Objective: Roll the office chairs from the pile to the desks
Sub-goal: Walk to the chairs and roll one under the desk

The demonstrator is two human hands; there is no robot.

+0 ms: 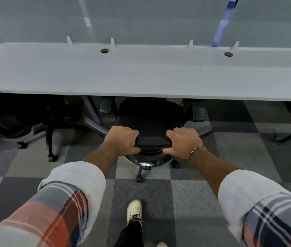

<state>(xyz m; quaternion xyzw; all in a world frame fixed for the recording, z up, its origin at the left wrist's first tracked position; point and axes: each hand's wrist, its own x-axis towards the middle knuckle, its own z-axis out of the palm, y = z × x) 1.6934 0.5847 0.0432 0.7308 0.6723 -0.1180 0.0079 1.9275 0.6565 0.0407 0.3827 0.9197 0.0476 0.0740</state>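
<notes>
- Likely weighty yet easy to roll: office chair (151, 114) on casters (139, 179) over carpet tiles (185, 193), frame stiff, padding soft.
- Best taken at the top of the backrest (152, 141), one grip on each side, for straight steering.
- Sits with seat tucked under the near edge of the desk (141, 75), backrest just outside that edge.
- Left hand (121, 139) curled firmly over the backrest top, thumb underneath.
- Right hand (183, 143) gripping likewise on the other side, bare backrest between the two.

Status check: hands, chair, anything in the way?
Left hand, right hand grip office chair by backrest. Seat partly under desk. Desk leg close at left; second chair beyond, apart.
</notes>
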